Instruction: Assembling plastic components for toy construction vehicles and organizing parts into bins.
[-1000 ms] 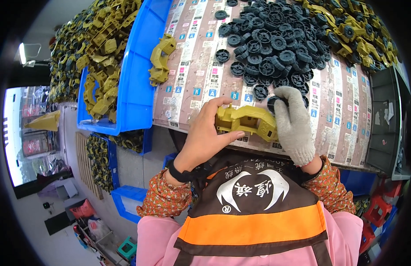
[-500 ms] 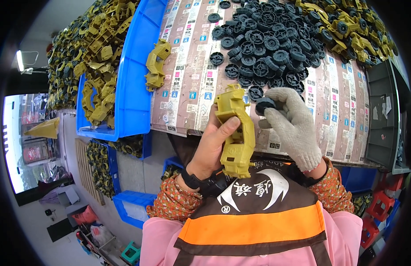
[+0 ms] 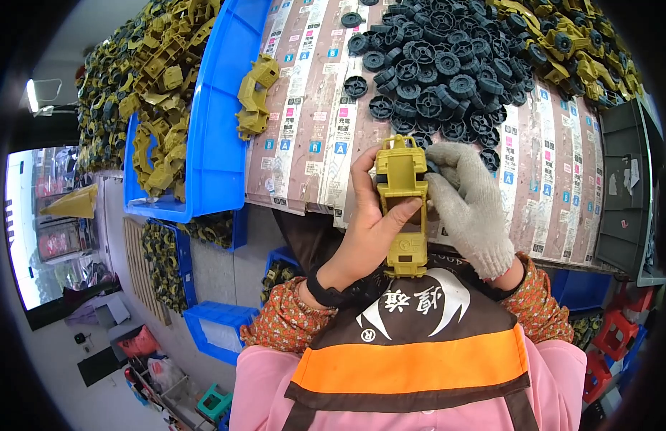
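Basically mid-assembly: holding olive toy chassis (image 3: 402,208) upright near chest in bare left hand (image 3: 369,230), pressing black wheel (image 3: 432,167) onto its far right corner with gloved right hand (image 3: 468,208). Still needing more wheels from far pile (image 3: 448,65); finished trucks (image 3: 570,43) stacking far right.

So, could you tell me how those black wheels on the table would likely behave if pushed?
The black wheels look like small moulded plastic, so probably light and stiff. Most lie flat in a loose heap, so a push would likely scatter them; any tipped on edge could roll.

Blue bin (image 3: 218,136), grey tray (image 3: 629,187)
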`<state>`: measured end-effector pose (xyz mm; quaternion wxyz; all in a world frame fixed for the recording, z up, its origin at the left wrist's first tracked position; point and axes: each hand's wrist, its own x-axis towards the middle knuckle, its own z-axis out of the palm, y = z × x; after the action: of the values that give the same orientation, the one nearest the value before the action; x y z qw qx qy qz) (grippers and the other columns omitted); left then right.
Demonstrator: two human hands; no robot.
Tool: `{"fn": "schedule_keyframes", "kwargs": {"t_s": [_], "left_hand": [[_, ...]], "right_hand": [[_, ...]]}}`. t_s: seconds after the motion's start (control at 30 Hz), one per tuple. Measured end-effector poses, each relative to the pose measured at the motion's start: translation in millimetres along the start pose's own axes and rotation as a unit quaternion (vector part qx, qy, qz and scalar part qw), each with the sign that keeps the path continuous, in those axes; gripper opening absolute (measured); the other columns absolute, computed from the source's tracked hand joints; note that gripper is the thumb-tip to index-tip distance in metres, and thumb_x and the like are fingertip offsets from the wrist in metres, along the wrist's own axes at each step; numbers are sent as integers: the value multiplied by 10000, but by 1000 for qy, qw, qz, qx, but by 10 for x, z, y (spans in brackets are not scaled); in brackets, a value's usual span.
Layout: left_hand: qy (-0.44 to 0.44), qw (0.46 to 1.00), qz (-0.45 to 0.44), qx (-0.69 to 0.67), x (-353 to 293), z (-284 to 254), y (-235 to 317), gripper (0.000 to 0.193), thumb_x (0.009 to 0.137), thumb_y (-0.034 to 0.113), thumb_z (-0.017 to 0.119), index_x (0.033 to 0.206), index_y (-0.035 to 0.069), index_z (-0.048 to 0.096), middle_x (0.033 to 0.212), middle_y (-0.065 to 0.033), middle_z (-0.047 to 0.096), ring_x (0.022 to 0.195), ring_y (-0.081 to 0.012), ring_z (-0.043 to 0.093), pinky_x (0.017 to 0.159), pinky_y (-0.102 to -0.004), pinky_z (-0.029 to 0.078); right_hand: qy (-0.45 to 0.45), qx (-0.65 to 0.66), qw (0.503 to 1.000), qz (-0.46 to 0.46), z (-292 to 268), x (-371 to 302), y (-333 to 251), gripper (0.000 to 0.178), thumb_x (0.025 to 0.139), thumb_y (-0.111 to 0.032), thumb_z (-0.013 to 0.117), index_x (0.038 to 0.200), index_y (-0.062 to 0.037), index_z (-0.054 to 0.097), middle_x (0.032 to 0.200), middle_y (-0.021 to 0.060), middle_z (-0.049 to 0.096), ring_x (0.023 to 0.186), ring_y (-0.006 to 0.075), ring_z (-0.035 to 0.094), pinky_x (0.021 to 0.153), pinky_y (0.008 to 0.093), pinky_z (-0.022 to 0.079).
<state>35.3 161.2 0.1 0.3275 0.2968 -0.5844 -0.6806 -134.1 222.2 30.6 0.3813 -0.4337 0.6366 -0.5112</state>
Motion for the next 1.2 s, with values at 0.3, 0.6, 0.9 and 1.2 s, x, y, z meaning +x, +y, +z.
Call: {"fn": "schedule_keyframes", "kwargs": {"t_s": [0.3, 0.6, 0.9, 1.2], "left_hand": [[0, 999, -29, -25, 2, 22, -75, 768, 1050, 169, 687, 1600, 117, 153, 1422, -115, 459, 1282, -191, 518, 1113, -358, 437], [4, 1000, -20, 1, -13, -5, -90, 767, 1054, 169, 682, 1599, 122, 146, 1397, -117, 482, 1260, -189, 534, 1107, -357, 439], [6, 1000, 6, 16, 23, -22, -84, 776, 1044, 169, 695, 1595, 109, 152, 1391, -121, 499, 1254, -196, 538, 1092, -367, 457], [4, 997, 2, 71, -24, -22, -54, 785, 1040, 175, 702, 1595, 106, 152, 1388, -156, 521, 1230, -217, 580, 1064, -378, 484]], "right_hand": [[21, 3, 1000, 10, -31, 80, 166, 315, 1023, -77, 612, 1326, 8, 606, 1120, 121, 694, 986, 161, 681, 850, 313, 553], [-21, 13, 999, 26, -36, 26, 78, 369, 1030, -51, 580, 1395, 0, 580, 1188, 128, 676, 1049, 161, 665, 905, 299, 535], [-13, 0, 1000, 6, -9, 28, 143, 342, 1020, -35, 583, 1359, 9, 592, 1189, 146, 709, 1086, 182, 694, 926, 314, 555], [13, 8, 1000, 5, 4, 33, 189, 295, 1010, -27, 603, 1301, 20, 622, 1168, 146, 719, 1058, 189, 709, 921, 320, 565]]}}
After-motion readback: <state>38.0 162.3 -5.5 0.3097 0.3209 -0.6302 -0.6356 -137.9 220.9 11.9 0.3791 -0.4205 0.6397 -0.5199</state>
